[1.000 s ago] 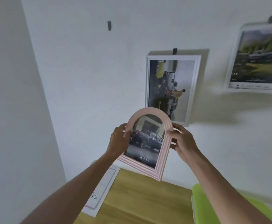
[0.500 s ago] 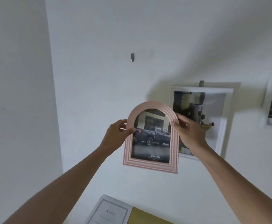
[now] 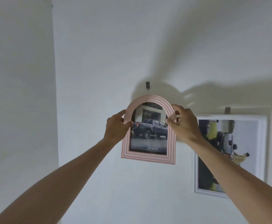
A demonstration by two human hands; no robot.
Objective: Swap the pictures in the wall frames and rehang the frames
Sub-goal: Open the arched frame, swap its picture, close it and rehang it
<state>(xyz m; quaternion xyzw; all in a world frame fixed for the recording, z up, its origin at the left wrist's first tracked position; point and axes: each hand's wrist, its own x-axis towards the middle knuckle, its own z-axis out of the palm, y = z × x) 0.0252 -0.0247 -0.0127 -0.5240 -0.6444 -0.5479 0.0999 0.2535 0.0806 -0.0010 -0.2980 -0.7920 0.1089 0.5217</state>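
With the left hand (image 3: pixel 115 126) and right hand (image 3: pixel 184 125) gripping the frame (image 3: pixel 148 152) by its arch sides just below the hook (image 3: pixel 147 85), raise it level and seat its hanger squarely.

a pale pink ribbed arched frame (image 3: pixel 148 157) holds a dark grey pickup photo (image 3: pixel 149 131) with white toyota lettering. beside it, a white rectangular frame (image 3: pixel 263 152) shows a picture with yellow-green and black tones. the wall (image 3: pixel 99 62) is plain white, its hook (image 3: pixel 147 85) dark grey.
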